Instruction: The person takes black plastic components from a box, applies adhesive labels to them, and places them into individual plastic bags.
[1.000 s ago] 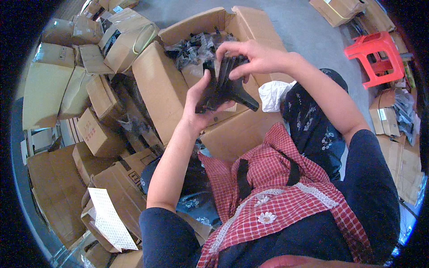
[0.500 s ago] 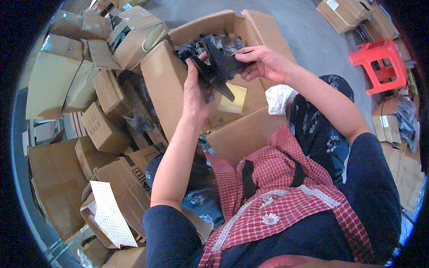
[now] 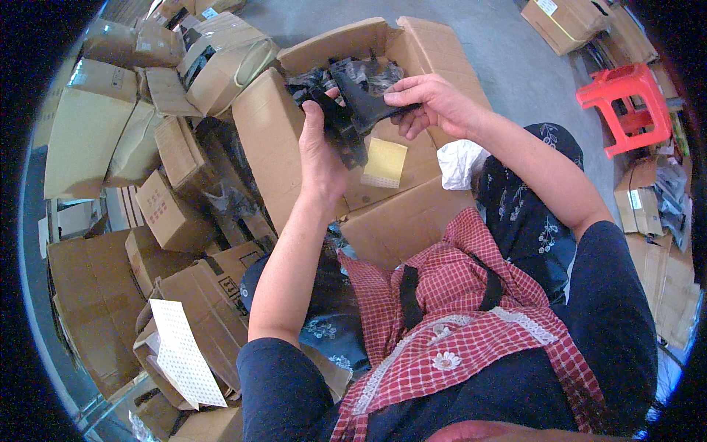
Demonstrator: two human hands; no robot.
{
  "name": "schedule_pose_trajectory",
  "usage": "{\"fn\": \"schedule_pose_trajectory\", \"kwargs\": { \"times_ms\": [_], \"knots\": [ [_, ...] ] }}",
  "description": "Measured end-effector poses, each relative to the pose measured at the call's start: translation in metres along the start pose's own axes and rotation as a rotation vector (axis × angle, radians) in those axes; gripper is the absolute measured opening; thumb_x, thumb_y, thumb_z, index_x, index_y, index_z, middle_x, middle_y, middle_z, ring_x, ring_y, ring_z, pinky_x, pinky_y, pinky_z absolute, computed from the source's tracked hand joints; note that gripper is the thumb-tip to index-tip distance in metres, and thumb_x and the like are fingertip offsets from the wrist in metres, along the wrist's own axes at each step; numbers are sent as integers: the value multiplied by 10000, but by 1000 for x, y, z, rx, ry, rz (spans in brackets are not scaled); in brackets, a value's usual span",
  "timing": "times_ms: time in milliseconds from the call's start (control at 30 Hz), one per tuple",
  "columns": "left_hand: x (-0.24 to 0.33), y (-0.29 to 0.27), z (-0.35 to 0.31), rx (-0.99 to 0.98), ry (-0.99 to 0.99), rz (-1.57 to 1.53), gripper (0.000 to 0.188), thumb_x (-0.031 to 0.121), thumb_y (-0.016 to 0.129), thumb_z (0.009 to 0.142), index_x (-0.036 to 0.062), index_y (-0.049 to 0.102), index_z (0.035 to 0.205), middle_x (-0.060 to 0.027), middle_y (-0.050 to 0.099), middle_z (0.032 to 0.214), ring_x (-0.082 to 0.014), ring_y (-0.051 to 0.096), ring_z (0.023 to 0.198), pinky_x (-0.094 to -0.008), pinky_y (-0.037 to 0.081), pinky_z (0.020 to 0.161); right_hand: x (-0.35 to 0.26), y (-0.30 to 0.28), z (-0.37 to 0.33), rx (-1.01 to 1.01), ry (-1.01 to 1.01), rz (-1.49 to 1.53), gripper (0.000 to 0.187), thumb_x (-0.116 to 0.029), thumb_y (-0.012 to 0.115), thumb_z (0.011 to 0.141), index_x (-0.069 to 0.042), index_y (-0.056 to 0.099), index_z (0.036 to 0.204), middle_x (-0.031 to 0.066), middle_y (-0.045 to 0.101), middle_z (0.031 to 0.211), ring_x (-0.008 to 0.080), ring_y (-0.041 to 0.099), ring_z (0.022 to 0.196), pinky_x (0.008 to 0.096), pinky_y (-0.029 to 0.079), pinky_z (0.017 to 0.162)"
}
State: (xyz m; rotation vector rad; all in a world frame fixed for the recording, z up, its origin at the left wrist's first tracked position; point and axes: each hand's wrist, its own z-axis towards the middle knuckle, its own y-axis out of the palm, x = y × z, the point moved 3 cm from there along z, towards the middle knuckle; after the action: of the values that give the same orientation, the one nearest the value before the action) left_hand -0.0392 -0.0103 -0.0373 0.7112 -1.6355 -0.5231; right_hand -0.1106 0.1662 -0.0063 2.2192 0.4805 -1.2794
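Upper centre of frame: black plastic part [image 3: 361, 99] held over the open cardboard box [image 3: 294, 140]. Left hand [image 3: 320, 155] fingers clamped on its lower end; right hand [image 3: 431, 103] fingers pinched on its upper edge. Judged light, stiff, possibly slick (film-wrapped stock lies beneath); grip at edges.

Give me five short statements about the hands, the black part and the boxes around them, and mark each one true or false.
1. Both hands grip the black part. True: left hand and right hand hold it.
2. The black part is held above an open cardboard box. True.
3. The plastic stool is blue. False: it is red.
4. A yellow square label sits on the box flap below the hands. True.
5. The person wears a plain green apron. False: the apron is red and white checked.
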Motion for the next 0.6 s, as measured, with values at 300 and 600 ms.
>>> {"fn": "schedule_pose_trajectory", "kwargs": {
  "times_ms": [300,600],
  "knots": [
    [-2,-8,3,-21,-48,62,813,733,497,816,96,482,1322,-85,597,1245,-253,602,1095,-418,516,906,-4,-2,-3,2,-27,-116,310,-229,694,839,22,649,1017,123,664,898,223,672,677,350,599,588],
    [3,8,-8,-21,-85,68,398,419,515,972,69,536,1161,-123,622,1135,-245,631,1040,-370,554,802,0,8,-1,-48,0,135,332,-240,684,869,-4,588,1082,85,645,844,161,671,675,274,576,577]
  ]
}}
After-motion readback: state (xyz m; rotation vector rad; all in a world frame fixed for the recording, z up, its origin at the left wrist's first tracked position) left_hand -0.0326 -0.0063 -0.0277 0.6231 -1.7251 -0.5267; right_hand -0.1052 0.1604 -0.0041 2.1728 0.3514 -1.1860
